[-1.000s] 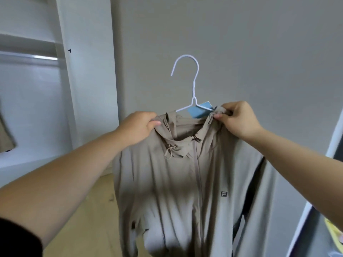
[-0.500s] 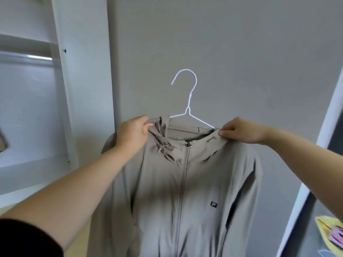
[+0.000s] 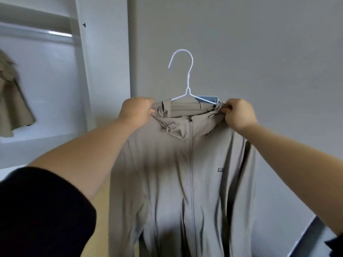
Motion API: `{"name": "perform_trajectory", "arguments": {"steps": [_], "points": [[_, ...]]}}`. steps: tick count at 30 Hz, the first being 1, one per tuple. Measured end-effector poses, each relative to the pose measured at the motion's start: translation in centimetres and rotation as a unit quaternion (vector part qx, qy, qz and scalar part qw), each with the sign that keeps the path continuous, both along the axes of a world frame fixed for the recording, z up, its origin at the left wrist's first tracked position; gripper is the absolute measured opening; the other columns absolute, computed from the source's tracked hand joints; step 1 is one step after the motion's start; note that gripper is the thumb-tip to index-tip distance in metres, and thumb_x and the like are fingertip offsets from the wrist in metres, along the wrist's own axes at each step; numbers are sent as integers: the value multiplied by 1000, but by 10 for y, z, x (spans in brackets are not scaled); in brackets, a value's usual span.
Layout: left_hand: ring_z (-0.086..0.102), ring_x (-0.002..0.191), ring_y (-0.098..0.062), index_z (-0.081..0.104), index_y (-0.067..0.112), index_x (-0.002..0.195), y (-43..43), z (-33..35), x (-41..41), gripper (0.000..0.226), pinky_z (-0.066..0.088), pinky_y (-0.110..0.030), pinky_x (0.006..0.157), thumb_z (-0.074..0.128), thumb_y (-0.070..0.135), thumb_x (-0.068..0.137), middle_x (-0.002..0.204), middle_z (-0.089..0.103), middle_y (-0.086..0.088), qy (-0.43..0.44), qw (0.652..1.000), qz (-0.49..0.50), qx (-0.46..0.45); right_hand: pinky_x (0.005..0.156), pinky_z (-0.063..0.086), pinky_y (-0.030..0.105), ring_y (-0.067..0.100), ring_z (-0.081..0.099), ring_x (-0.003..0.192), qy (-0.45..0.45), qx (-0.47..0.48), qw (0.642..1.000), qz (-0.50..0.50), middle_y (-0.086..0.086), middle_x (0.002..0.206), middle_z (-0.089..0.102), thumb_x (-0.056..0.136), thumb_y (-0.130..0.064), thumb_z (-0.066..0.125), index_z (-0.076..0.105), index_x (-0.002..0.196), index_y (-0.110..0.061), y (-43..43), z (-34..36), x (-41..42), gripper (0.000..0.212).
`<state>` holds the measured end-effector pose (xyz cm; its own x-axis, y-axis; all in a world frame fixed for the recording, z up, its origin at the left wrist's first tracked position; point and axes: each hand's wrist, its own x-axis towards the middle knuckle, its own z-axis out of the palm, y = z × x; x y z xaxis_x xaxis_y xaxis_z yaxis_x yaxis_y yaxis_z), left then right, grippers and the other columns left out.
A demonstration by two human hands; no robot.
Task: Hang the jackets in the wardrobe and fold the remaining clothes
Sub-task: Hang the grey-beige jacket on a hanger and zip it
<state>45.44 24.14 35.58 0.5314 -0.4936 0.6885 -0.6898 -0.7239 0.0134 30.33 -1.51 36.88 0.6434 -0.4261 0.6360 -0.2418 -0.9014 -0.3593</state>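
Jacket [image 3: 185, 173] is held up in front of the wall [image 3: 241, 43], already threaded on the hanger [image 3: 188, 82]. It is not yet in the wardrobe [image 3: 81, 71].

Left hand [image 3: 136, 110]: fingers curled round the fabric at the left end of the collar. Right hand [image 3: 239, 114]: fabric pinched at the right end of the collar, just beside a blue tag [image 3: 207, 99]. Whether the wire is also caught in either grip cannot be told, as the cloth hides it.

Orientation:
- The jacket's long axis is vertical, with the collar up and the hem out of view below.
- The zip [image 3: 192, 164] is closed and faces the camera.
- The hanger's arms run left to right between the two hands.
- The hook stands upright above the collar, midway between the hands and free of both. Its open tip is turned to the left.

Key relation: the rail [image 3: 37, 32] lies up and well to the left of the hook, inside the wardrobe and above the hook's height in the view. The left hand is the nearer one to it. A second jacket [image 3: 13, 101] is seen at the far left under the rail.

Judgement:
- The load has to be carried left and raised so that the hook clears the rail.
- The hook is untouched, so it may swing.
- The hanger plane probably has to be turned before the hook can seat.
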Motion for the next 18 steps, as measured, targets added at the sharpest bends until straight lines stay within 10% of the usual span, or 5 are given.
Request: {"name": "perform_trajectory", "arguments": {"steps": [18], "points": [[58,89,-36,61,4,98,-36,-43,246,13,40,-37,72,52,12,93,98,63,-15,66,984,18,-167,65,40,34,40,56,81,-45,96,994,33,17,75,59,87,-13,54,54,79,-11,-38,-58,300,8]]}}
